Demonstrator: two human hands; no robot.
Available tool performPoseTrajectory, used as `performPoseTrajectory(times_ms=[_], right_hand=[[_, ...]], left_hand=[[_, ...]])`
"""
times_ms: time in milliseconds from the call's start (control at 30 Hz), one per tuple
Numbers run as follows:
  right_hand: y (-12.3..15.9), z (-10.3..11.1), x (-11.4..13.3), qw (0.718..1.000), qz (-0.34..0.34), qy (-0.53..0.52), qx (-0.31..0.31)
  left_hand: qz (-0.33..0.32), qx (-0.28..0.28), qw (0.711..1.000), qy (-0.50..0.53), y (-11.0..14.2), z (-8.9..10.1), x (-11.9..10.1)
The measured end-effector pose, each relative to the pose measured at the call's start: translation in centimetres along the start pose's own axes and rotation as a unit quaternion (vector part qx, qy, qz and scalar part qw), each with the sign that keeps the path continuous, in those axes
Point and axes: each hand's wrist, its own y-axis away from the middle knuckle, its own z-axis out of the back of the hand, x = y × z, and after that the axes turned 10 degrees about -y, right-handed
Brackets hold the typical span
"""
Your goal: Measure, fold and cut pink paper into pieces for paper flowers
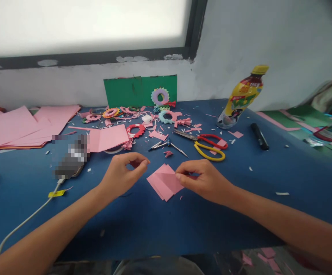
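Several small pink paper squares (161,182) lie loosely overlapped on the blue table in front of me. My right hand (204,178) pinches the right corner of a pink square over this pile, thumb in front and fingers curled behind. To the left of the squares hovers my left hand (127,170), its thumb and forefinger tips together with nothing visible between them. Just beyond the squares is a small folded pink paper piece (168,153). A pair of scissors (212,147) with one red and one yellow handle lies behind my right hand. Near it rests a slim, splayed tool with pale arms (168,144).
Larger pink sheets (25,126) are stacked at left, near a blurred-out device (72,158) on a white cable (25,222). Paper rings (135,130) and scraps cover the back. A yellow-capped bottle (242,99) and a black marker-like object (259,136) stand and lie at right.
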Motion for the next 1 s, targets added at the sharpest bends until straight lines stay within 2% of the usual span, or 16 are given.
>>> performPoseTrajectory(times_ms=[100, 167, 233, 333, 467, 567, 667, 867, 933, 1000], right_hand=[[0.0, -0.1, 0.0, 1.0, 0.007, -0.007, 0.004], [0.1, -0.3, -0.1, 1.0, 0.03, 0.006, 0.006], [0.1, -0.6, -0.2, 0.996, 0.072, 0.05, -0.003], [0.1, -0.7, -0.6, 0.983, 0.122, 0.136, -0.031], [-0.2, 0.0, -1.3, 0.974, 0.132, 0.171, -0.071], [-0.6, 0.7, -1.7, 0.975, 0.11, 0.169, -0.097], [-1.0, 1.3, -2.0, 0.983, 0.059, 0.146, -0.096], [-1.7, 2.9, -3.1, 0.99, -0.048, 0.065, -0.118], [-1.8, 3.1, -3.4, 0.994, -0.074, -0.024, -0.075], [-1.7, 2.8, -3.2, 0.988, -0.087, -0.131, -0.005]], left_hand=[[-0.032, 0.075, 0.995, 0.057, 0.5, -0.3, -0.5], [-0.054, 0.105, 0.991, 0.064, 1.0, -0.8, -1.0], [-0.074, 0.1, 0.991, 0.056, 1.5, -1.4, -1.3], [-0.099, 0.063, 0.992, 0.036, 1.9, -1.7, -1.5], [-0.093, 0.032, 0.995, 0.029, 1.7, -1.2, -1.2], [-0.061, 0.024, 0.997, 0.041, 1.4, -1.0, -1.0], [-0.02, 0.024, 0.997, 0.065, 1.2, -0.9, -1.0], [0.073, -0.019, 0.981, 0.177, 0.6, -0.5, -0.7], [0.095, -0.033, 0.972, 0.211, 0.4, -0.4, -0.5], [0.112, -0.037, 0.965, 0.235, 0.3, -0.5, -0.5]])
